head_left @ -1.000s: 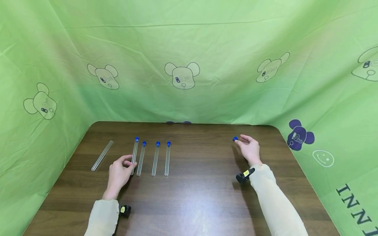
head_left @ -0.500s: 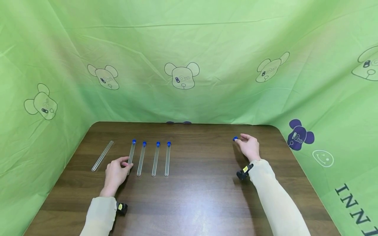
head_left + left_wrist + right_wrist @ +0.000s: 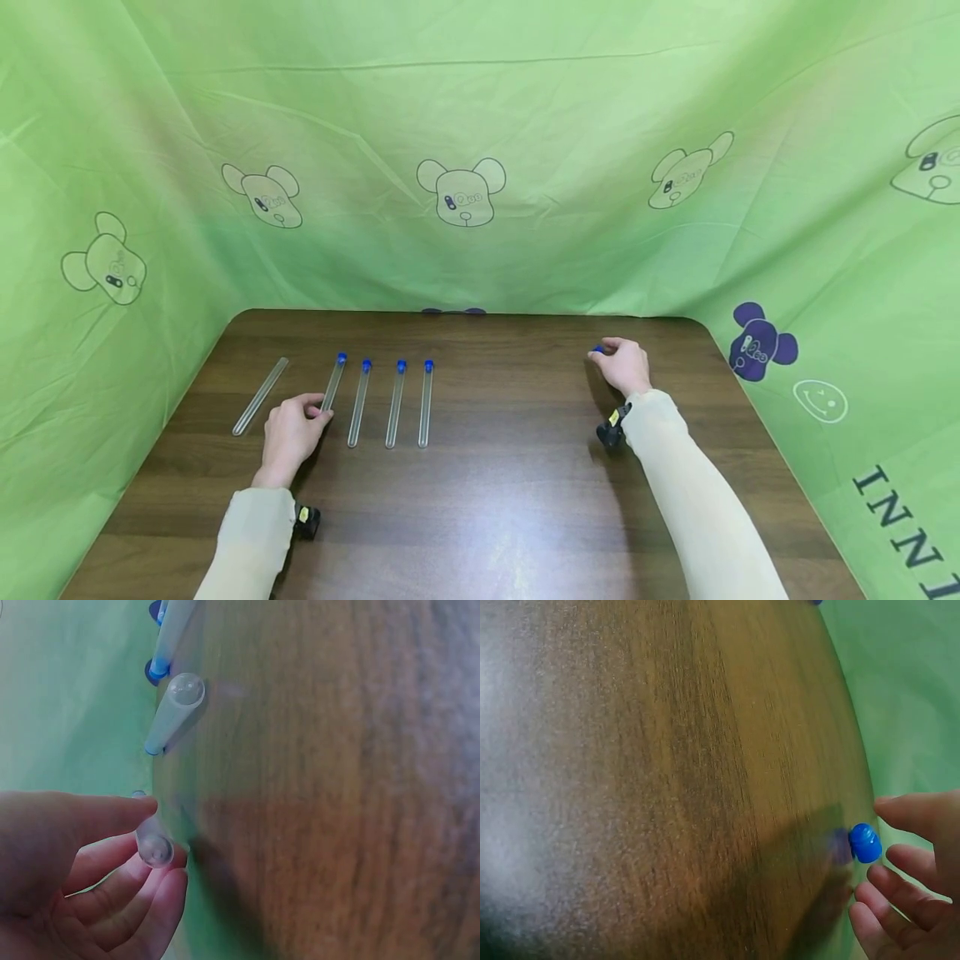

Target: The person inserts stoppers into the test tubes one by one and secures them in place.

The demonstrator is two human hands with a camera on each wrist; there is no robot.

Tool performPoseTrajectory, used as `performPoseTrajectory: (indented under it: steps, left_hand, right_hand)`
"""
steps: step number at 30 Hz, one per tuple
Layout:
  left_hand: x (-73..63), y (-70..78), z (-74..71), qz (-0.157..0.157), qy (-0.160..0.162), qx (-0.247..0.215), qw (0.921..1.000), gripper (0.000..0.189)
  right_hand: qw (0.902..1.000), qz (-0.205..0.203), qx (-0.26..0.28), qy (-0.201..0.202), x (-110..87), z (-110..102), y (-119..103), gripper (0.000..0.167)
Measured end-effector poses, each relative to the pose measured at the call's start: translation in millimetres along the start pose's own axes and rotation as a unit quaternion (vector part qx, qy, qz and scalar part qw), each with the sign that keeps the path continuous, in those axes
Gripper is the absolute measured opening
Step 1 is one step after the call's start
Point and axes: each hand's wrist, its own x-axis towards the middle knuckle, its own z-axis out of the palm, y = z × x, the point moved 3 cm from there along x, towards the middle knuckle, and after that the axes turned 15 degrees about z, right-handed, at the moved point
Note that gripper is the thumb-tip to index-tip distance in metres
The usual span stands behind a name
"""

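Observation:
My left hand [image 3: 291, 432] pinches a glass test tube [image 3: 334, 383] topped with a blue cap. In the left wrist view the held tube's rounded end [image 3: 156, 851] points at the camera, between thumb and fingers. At the far right of the table, my right hand [image 3: 624, 367] is over a loose blue cap [image 3: 598, 348], partly hiding it. The right wrist view shows that blue cap [image 3: 866, 844] just in front of the spread thumb and fingers, with a gap between thumb and cap.
Several blue-capped test tubes [image 3: 395, 404] lie side by side right of my left hand. An uncapped tube [image 3: 260, 397] lies slanted at the left. The brown wooden table [image 3: 510, 467] is enclosed by green cloth [image 3: 360, 250] at the back and sides.
My left hand has shifted left with its capped tube, away from the row. My right hand has moved slightly left and forward, covering more of the loose cap.

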Motion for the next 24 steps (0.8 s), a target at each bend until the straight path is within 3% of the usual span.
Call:
performPoseTrajectory:
  steps: [24]
  left_hand:
    - [4.0,-4.1,4.4,-0.028,-0.026,0.024,0.999,0.033]
  right_hand:
    - [0.999,-0.016,-0.039,0.016,2.8,7.5,-6.2,0.044]
